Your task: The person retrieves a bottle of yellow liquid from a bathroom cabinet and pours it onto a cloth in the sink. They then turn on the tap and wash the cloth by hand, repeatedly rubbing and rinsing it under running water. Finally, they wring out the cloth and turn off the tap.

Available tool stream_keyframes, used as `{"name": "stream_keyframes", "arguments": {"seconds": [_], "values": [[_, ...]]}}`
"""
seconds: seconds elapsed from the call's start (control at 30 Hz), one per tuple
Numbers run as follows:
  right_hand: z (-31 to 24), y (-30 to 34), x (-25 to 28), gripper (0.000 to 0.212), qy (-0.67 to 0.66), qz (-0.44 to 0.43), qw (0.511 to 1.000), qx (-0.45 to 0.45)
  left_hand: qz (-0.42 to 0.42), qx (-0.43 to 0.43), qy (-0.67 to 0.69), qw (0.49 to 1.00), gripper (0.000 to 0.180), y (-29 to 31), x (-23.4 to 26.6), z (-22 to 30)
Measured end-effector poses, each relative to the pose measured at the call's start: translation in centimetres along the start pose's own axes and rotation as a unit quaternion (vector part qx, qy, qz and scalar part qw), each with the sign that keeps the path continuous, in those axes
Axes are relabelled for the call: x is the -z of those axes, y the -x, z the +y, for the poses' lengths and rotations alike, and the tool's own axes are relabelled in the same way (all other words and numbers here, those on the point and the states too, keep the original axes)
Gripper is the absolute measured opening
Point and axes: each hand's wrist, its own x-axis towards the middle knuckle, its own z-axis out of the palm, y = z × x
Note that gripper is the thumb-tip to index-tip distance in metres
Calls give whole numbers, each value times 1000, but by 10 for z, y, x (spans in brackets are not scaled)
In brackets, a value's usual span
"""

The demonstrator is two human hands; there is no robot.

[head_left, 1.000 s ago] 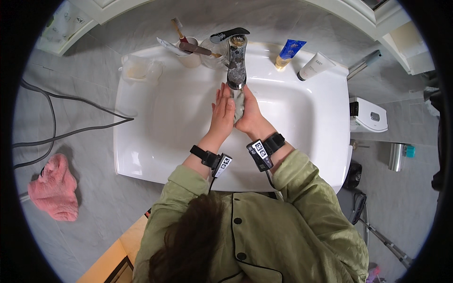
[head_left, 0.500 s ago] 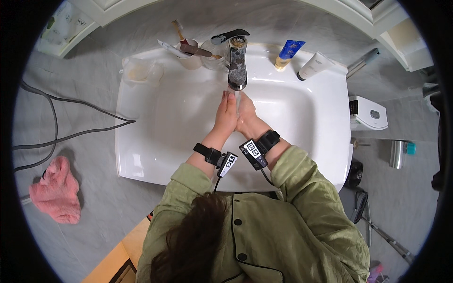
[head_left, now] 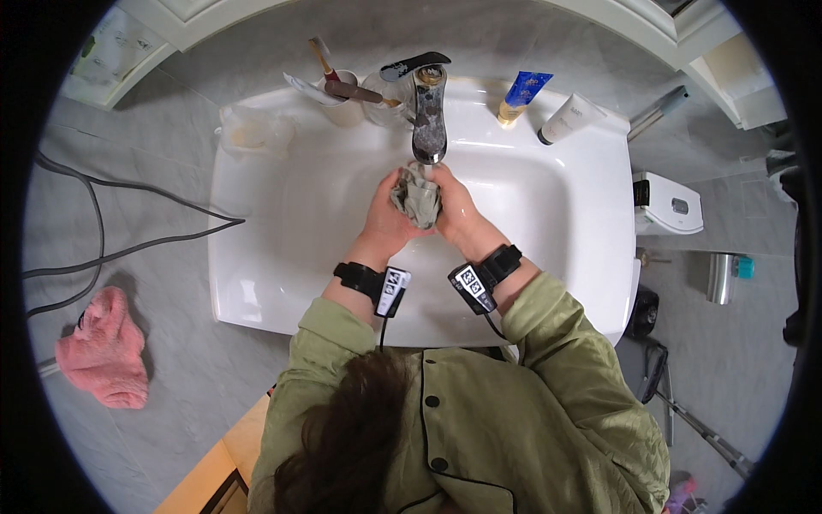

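Observation:
A crumpled grey-green cloth (head_left: 417,199) is bunched up under the spout of the faucet (head_left: 430,120), over the white sink (head_left: 282,197). My left hand (head_left: 385,218) cups it from the left, fingers curled around its edge. From the right, my right hand (head_left: 457,208) grips the same cloth, with the thumb near the spout's tip. A little water shows just below the spout. Most fingertips are hidden behind the cloth.
Behind the sink stand a cup (head_left: 344,111) with brushes, a clear glass (head_left: 381,111), a blue-and-gold tube (head_left: 521,98) and a white tube (head_left: 571,118). A translucent dish (head_left: 253,131) sits back left. Dark cables (head_left: 128,182) and a pink cloth (head_left: 104,349) are at left.
My hands were pressed together under the running water. Now they are apart, turned upward, with the crumpled cloth showing between them. My wrists have spread outward slightly.

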Motion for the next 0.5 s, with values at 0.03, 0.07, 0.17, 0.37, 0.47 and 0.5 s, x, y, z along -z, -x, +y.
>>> {"name": "stream_keyframes", "arguments": {"seconds": [0.03,0.07,0.17,0.37,0.47,0.5], "values": [[-4,2,1,33,30,-32,999,10,-25,31,30,999,47,4,1,2],[-9,3,2,36,54,-89,994,35,-42,52,63,996,48,6,1,4],[-25,8,4,42,137,-50,987,68,-116,30,45,992,38,4,3,6],[-37,25,13,52,115,43,992,26,43,-142,-34,988,24,-11,-2,-2],[-27,27,18,52,76,34,994,-72,40,-158,-56,985,28,-13,-11,-5],[-23,27,20,51,54,3,996,-78,43,-172,-65,982,28,-12,-13,-6]]}}
